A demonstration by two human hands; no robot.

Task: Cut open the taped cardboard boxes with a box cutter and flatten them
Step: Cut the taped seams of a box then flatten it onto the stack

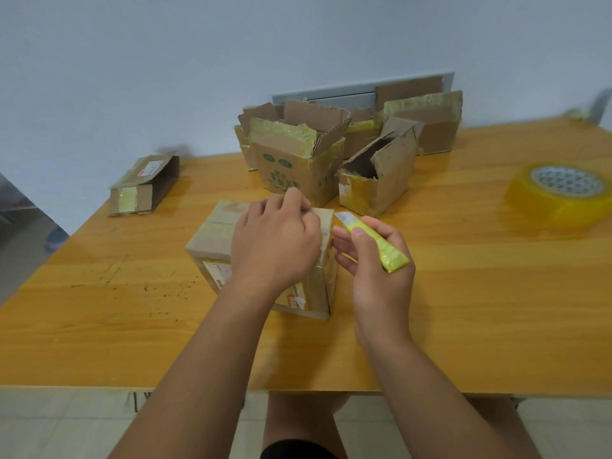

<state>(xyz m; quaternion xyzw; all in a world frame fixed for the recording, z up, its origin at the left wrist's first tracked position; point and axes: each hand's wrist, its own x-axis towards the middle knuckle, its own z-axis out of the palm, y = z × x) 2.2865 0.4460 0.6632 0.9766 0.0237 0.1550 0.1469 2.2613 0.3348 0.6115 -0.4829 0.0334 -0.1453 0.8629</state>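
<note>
I see a wooden surface (463, 293) carrying a taped cardboard box (212, 236) at its centre. Behind the box stand opened boxes (298, 160); a tape roll (559, 193) lies far right. My left hand (275, 240) curls over the box's top. My right hand (377, 260), just right, grasps a yellow box cutter (381, 246).

Matt brown cardboard box (215, 236), glossy tape; glossy wood table (463, 293); cutter (381, 245) likely plastic.
</note>
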